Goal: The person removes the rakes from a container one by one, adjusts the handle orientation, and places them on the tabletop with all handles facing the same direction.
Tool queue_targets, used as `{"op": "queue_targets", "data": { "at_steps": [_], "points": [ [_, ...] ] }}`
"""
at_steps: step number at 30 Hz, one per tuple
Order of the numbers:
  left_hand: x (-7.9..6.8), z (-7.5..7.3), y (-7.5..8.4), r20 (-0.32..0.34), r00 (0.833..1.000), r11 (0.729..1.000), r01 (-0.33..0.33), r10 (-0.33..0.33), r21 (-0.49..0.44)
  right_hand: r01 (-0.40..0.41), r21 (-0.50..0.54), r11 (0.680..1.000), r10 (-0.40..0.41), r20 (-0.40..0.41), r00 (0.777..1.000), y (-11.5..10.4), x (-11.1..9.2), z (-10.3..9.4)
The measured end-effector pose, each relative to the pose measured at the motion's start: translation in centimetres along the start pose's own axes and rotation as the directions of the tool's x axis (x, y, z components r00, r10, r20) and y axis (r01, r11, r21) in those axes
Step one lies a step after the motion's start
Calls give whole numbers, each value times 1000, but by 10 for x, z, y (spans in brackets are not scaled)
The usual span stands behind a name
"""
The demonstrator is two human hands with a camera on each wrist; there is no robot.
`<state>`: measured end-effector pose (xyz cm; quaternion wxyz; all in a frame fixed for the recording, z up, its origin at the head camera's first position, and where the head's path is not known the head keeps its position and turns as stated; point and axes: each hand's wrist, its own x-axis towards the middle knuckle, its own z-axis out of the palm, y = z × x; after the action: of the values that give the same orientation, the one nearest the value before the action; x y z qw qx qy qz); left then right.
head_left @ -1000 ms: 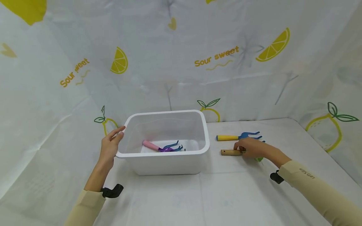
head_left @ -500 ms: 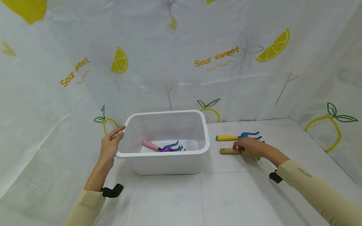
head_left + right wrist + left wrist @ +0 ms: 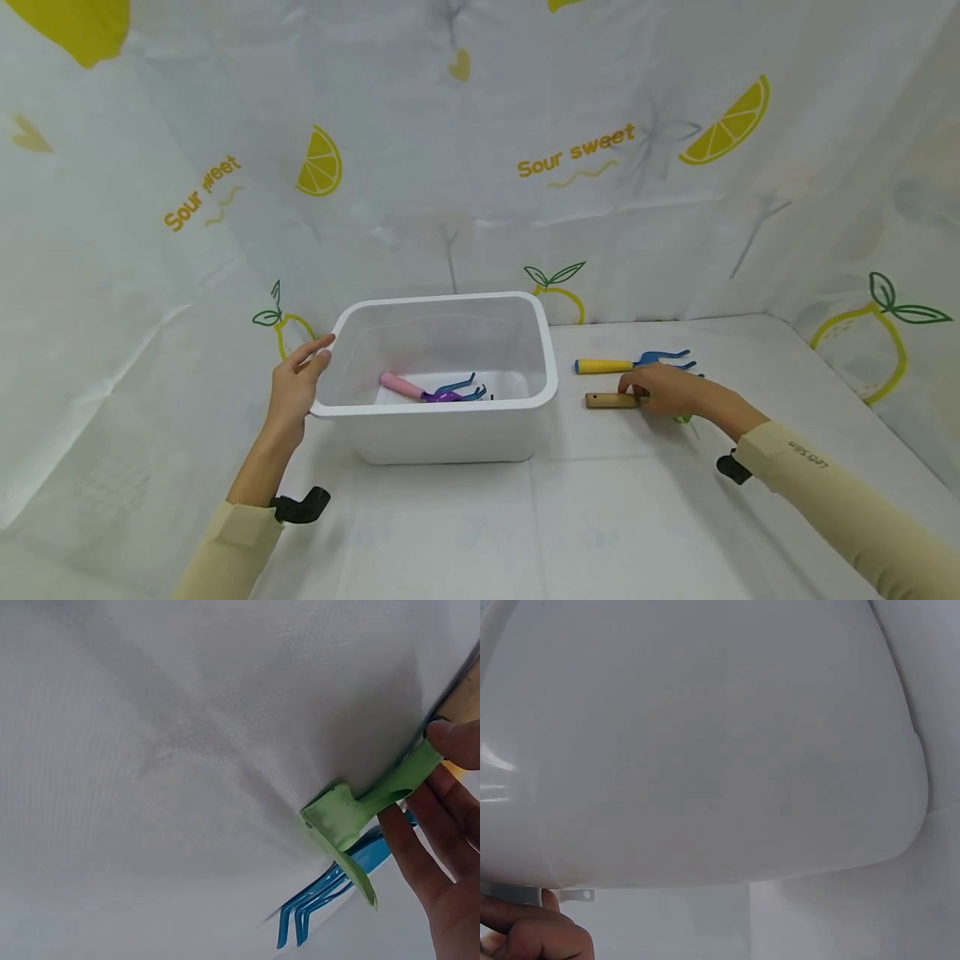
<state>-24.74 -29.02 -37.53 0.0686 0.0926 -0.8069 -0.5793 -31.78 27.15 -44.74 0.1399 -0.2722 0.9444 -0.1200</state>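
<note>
My left hand [image 3: 294, 392] grips the left rim of a white plastic tub [image 3: 442, 435]. Only bent fingers [image 3: 544, 937] of it show at the tub's edge in the left wrist view. Inside the tub lies a hand fork with a pink handle [image 3: 401, 386], a purple neck and blue tines. To the right of the tub, my right hand [image 3: 667, 392] pinches a hand hoe by its green neck, just past the wooden handle [image 3: 611, 401]. The hoe's green head [image 3: 337, 817] points away from the palm in the right wrist view, close over the cloth.
Just behind the hoe lies a hand fork with a yellow handle [image 3: 603, 367] and blue tines [image 3: 307, 900]. A white cloth [image 3: 600, 517] covers the table. A lemon-printed white sheet [image 3: 420, 208] hangs behind the tub.
My right hand and the hoe have shifted very slightly left and back since a second ago. The left hand keeps its place on the tub.
</note>
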Motion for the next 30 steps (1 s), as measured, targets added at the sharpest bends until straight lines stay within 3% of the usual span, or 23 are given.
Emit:
{"op": "queue_targets", "data": {
  "at_steps": [7,14,24,30],
  "points": [
    [0,0,0,8,1000,1000,10,-10,-3,32,-23,999,-33,-21,999,-6,-5,-12],
    [-2,0,0,12,1000,1000,13,-13,-2,95,-39,995,-98,-75,992,-18,-4,-37],
    [0,0,2,9,1000,1000,-5,5,1,145,-112,983,-164,-185,969,-63,-4,-89],
    [1,0,2,13,1000,1000,4,-3,-4,213,-173,962,-249,-227,942,-95,2,-119]
  ]
}}
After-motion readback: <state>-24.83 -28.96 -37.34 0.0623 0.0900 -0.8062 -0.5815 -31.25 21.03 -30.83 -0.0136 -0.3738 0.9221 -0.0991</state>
